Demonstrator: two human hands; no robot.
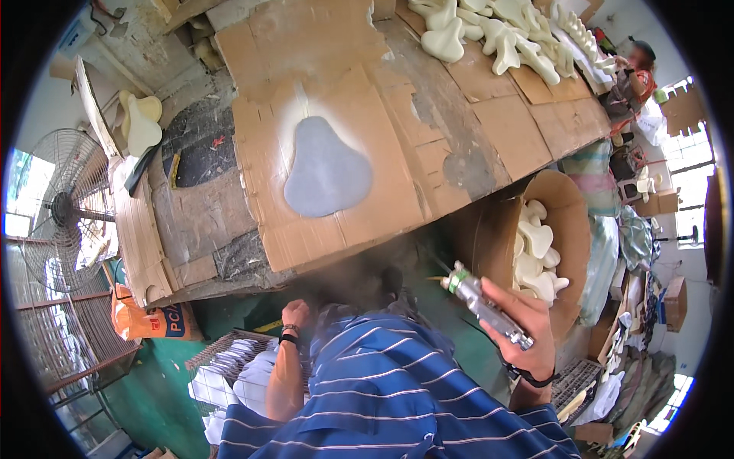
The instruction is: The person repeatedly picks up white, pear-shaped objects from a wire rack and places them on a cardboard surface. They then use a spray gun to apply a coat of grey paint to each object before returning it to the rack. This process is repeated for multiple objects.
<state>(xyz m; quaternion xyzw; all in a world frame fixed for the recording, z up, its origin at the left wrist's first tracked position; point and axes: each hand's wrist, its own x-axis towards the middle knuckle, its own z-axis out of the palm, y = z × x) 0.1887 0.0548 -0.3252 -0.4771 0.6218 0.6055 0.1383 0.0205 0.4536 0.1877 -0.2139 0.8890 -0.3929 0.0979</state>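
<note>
My right hand (527, 321) is wrapped round a metal spray gun (483, 302) with a green ring near its nozzle. The tool is held off the table's front edge, beside a cardboard drum. My left hand (296, 314) is curled closed close to my waist, below the table edge, and nothing shows in it. On the cardboard-covered table (397, 191) lies a flat grey saddle-shaped piece (327, 170), wide toward me and narrow at the far end. White spray haze surrounds it on the cardboard sheet. Neither hand touches this piece.
Several cream saddle-shaped foam pieces (505, 38) are heaped at the far right of the table, and more (535, 252) fill the cardboard drum (569, 252). A caged fan (65, 206) stands left. A wire basket (206, 352) holds white pieces. A person (634, 80) is at the far right.
</note>
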